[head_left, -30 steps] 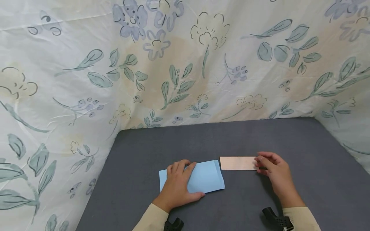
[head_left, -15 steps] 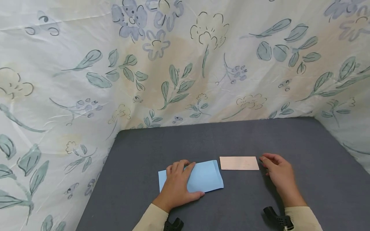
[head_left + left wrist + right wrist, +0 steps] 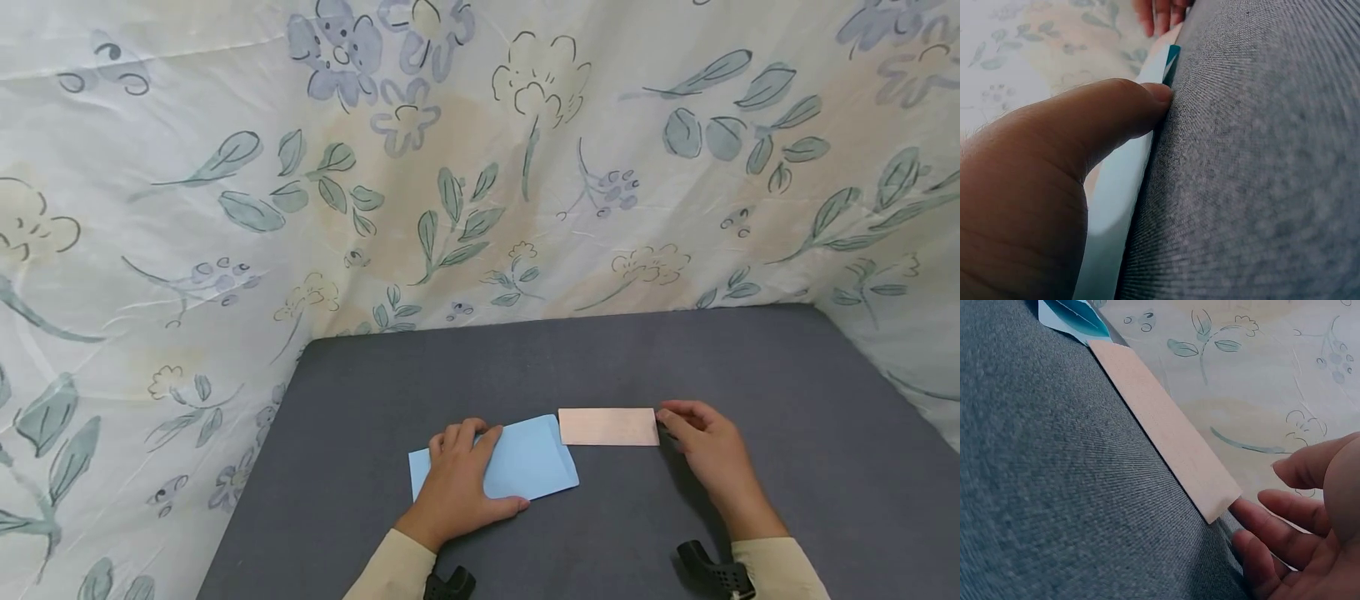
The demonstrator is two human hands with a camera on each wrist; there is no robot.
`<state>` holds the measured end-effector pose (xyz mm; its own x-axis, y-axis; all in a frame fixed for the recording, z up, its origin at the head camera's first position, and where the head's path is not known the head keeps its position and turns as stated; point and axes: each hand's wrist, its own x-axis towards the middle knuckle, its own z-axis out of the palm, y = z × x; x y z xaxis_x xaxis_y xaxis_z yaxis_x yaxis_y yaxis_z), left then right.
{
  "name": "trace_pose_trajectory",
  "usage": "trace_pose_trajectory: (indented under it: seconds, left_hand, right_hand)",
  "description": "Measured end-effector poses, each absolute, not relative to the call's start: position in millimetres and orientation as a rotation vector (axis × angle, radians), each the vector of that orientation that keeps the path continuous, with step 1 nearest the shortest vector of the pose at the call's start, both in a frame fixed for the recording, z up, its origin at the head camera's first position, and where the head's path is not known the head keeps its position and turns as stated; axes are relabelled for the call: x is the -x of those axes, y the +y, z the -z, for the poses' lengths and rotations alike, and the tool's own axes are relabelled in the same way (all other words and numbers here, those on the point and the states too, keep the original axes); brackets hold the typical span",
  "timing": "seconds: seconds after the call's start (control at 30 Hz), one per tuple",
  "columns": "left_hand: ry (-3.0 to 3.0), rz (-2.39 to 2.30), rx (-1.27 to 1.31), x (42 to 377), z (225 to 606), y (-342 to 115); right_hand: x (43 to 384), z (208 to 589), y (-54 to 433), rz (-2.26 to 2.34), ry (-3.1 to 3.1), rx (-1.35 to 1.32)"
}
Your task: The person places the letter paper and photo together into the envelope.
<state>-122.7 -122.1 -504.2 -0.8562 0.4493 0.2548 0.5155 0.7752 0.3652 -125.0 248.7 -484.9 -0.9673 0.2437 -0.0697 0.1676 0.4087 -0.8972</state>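
While a blue envelope point(image 3: 531, 458) lies beneath the splayed left hand point(image 3: 461, 479), the right hand point(image 3: 708, 442), fingers point(image 3: 1285, 540) parted, touches a pale strip point(image 3: 609, 427).

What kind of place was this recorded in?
Probably a staged tabletop recording spot: a dark grey work surface, floral fabric draped behind and at both sides as a backdrop, and wrist-worn black devices. The wider room isn't visible.

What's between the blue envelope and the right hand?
The pale pink card lies between the blue envelope and the right hand; the head and right wrist views show it.
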Motion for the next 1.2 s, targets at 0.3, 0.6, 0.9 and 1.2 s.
trace_pose_trajectory:
  seconds: [0.3,0.6,0.9,1.2]
  left_hand:
    - [-2.810,0.627,0.774,124,507,-122]
    - [-2.805,0.627,0.777,123,505,-122]
    - [-2.790,0.636,0.788,123,505,-122]
    - [-2.772,0.638,0.788,124,504,-122]
  right_hand:
    - [124,483,245,-1.704,-2.531,0.206]
    - [125,485,243,-1.578,-2.646,0.058]
    - [126,488,237,-1.218,-2.852,-0.044]
    - [126,487,237,-1.342,-2.761,0.009]
